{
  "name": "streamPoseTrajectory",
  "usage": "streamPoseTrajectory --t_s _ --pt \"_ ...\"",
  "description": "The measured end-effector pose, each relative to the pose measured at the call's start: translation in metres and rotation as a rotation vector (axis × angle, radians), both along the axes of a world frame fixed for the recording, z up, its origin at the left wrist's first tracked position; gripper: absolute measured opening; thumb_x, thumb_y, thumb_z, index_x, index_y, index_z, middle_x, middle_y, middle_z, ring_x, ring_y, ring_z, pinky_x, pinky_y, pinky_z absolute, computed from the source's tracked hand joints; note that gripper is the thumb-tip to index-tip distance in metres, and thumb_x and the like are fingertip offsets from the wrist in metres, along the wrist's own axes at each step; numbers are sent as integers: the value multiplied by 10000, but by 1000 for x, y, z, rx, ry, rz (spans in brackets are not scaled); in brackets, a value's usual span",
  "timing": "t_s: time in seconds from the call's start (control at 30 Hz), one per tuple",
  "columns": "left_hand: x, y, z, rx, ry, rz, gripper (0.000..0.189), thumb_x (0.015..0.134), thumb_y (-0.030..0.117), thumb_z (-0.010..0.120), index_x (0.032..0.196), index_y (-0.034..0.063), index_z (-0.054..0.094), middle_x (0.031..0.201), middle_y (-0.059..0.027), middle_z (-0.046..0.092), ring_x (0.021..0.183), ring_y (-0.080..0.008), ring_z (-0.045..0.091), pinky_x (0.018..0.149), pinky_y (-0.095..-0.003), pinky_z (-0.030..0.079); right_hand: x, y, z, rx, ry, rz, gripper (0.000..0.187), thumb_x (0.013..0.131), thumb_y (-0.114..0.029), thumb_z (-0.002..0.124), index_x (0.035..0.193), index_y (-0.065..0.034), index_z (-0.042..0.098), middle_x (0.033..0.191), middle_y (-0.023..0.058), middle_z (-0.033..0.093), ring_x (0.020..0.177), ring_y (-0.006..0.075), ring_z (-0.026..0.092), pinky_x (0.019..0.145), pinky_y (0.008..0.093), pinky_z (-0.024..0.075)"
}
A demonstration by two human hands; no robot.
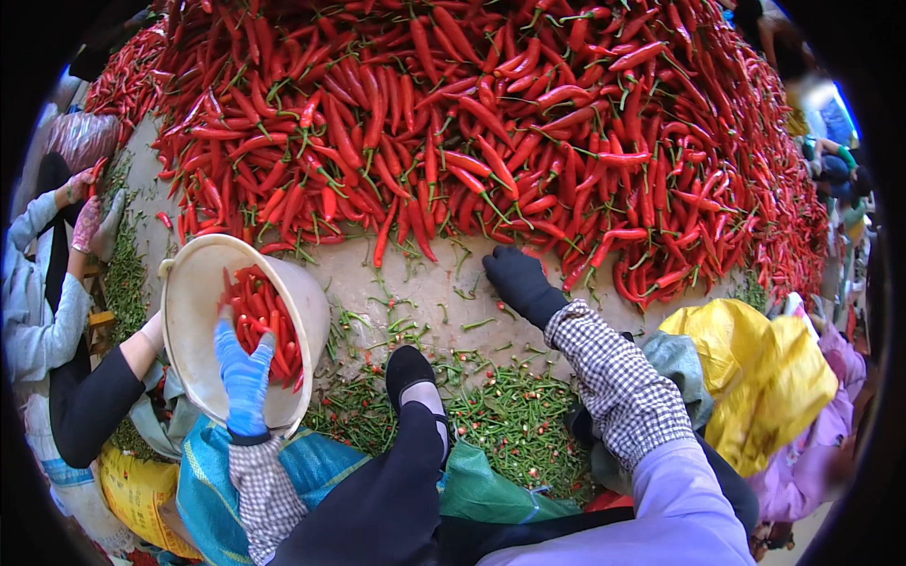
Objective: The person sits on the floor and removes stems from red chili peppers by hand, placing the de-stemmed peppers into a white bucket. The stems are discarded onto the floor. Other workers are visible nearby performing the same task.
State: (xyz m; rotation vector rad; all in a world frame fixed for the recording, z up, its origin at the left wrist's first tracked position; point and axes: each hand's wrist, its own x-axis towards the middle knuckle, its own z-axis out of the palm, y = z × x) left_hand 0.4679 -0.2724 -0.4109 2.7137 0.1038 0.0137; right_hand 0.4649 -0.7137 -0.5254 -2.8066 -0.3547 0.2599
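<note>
My left hand [244, 368], in a blue glove, reaches into a tilted pale plastic bucket [315, 304] that holds red chili peppers [283, 339]. Its fingertips are blurred against the peppers, so whether it grips any does not show. My right hand [522, 283], in a black glove, is low over the floor at the front edge of a large heap of red chili peppers [425, 127]. A red pepper shows just beyond its fingers; the fingers are curled and their undersides are hidden.
Green pepper stems [520, 424] cover the floor around my shoe [410, 375]. A green woven sack [488, 488] and a blue one [205, 467] lie near my legs. At the left a co-worker's gloved hands [86, 223] hold a pepper. Yellow sacking [750, 375] lies at the right.
</note>
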Motion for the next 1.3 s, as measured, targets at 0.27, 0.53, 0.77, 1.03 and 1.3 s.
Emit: streamPoseTrajectory --t_s 0.27,0.53,0.77,1.03,1.3 --pt "-27 -204 2 -526 640 -451 434 858 297 620 1146 -17 539 974 -178 631 886 -267 610 796 -371 472 -57 73 101 907 139 -494 208 846 -226 636 880 -25 594 741 76 542 682 207 551 629 315 435" --pt "-68 -190 -57 -1080 908 -262 244 870 129 595 1069 0 533 951 -95 608 852 -157 586 806 -296 482 -62 42 36 784 398 -612 220 866 -234 579 937 -30 619 823 116 642 732 248 627 701 378 506" --pt "-46 -173 -70 -1414 828 453 212 911 220 541 760 75 511 633 -53 526 484 -169 504 498 -354 492 -24 62 -23 120 -51 -183 153 815 -195 545 922 -103 601 837 129 589 784 324 582 647 454 479" --pt "-58 -178 -77 -1131 994 301 173 901 191 572 971 35 548 646 -31 533 481 -113 507 424 -252 459 -185 43 82 170 85 352 274 736 -198 595 977 -70 620 903 112 591 864 288 578 739 450 467" --pt "-53 -211 -66 -1102 913 169 267 889 140 576 1130 25 561 718 -16 563 562 -86 523 486 -222 468 -66 -11 12 -162 185 -259 275 785 -211 611 1023 -87 551 920 148 565 807 322 586 670 427 485"
